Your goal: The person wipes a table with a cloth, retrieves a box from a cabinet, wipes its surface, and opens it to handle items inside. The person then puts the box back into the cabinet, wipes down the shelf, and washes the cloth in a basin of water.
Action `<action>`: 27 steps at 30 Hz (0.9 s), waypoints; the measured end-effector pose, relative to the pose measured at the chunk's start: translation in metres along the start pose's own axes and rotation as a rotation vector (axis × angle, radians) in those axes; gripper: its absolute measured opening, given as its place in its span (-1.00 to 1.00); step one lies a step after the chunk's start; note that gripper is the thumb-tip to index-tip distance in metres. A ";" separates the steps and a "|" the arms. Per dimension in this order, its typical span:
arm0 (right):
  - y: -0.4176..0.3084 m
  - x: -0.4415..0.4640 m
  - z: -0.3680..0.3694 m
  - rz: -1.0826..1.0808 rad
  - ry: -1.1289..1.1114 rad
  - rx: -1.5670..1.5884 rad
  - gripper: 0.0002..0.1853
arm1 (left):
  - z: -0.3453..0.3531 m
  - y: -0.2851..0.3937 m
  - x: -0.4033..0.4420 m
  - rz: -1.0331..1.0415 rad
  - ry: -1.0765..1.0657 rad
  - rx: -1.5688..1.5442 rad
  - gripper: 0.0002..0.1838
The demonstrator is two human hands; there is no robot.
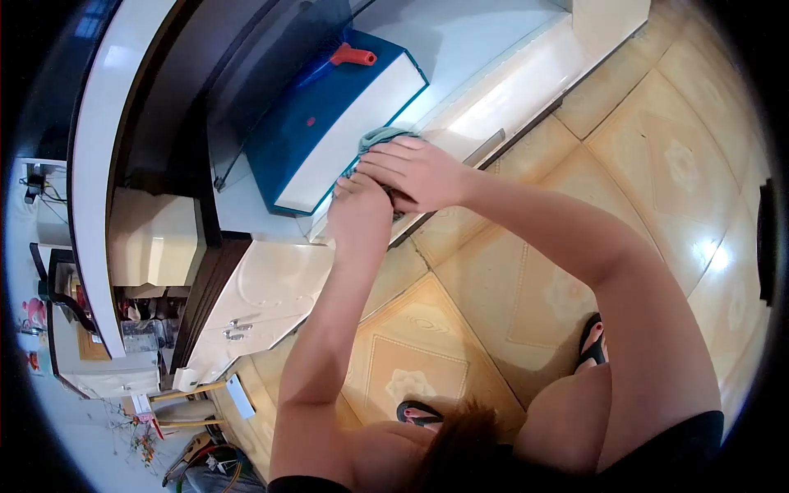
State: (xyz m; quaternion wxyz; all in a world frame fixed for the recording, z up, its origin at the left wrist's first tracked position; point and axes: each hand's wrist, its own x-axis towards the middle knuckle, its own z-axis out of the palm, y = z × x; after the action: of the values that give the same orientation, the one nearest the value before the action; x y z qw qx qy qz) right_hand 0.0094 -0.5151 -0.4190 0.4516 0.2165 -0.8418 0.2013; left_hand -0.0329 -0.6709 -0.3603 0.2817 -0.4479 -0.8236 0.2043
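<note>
A grey-green cloth (380, 138) is bunched under both hands at the front edge of the white cabinet top (319, 228). My left hand (360, 205) has its fingers curled over the lower part of the cloth. My right hand (421, 172) lies across the upper part, its fingers bent around it and overlapping the left fingers. Right behind the cloth stands a blue box with a white side (353, 123). How much cloth is tucked under the palms is hidden.
On the blue box lies a red-handled object (355, 56). A dark screen (271, 74) rises behind it. Cabinet doors with metal handles (238, 330) are at the lower left. Tiled floor (559, 287) spreads to the right, with my sandalled feet on it.
</note>
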 end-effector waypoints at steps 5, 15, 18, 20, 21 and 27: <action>0.014 -0.005 -0.020 -0.006 -0.015 -0.052 -0.39 | -0.003 0.012 0.011 0.023 0.066 -0.016 -0.71; 0.045 -0.022 -0.049 0.048 -0.014 -0.193 -0.37 | 0.002 0.029 0.031 0.124 0.170 -0.193 -0.45; 0.054 -0.027 -0.057 0.066 -0.019 -0.236 -0.36 | 0.005 0.034 0.039 0.140 0.149 -0.298 -0.36; 0.059 -0.030 -0.062 0.072 -0.008 -0.263 -0.36 | 0.002 0.039 0.045 0.156 0.165 -0.320 -0.35; 0.062 -0.032 -0.064 0.075 -0.009 -0.281 -0.36 | 0.001 0.040 0.047 0.169 0.152 -0.340 -0.38; 0.073 -0.038 -0.073 0.111 -0.004 -0.312 -0.41 | -0.003 0.051 0.062 0.189 0.166 -0.404 -0.43</action>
State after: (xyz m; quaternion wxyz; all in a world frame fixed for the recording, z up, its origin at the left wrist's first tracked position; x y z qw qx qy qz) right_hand 0.0377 -0.4089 -0.4244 0.4664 0.0974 -0.8743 0.0922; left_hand -0.0260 -0.5912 -0.3705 0.2325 -0.5854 -0.7763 0.0231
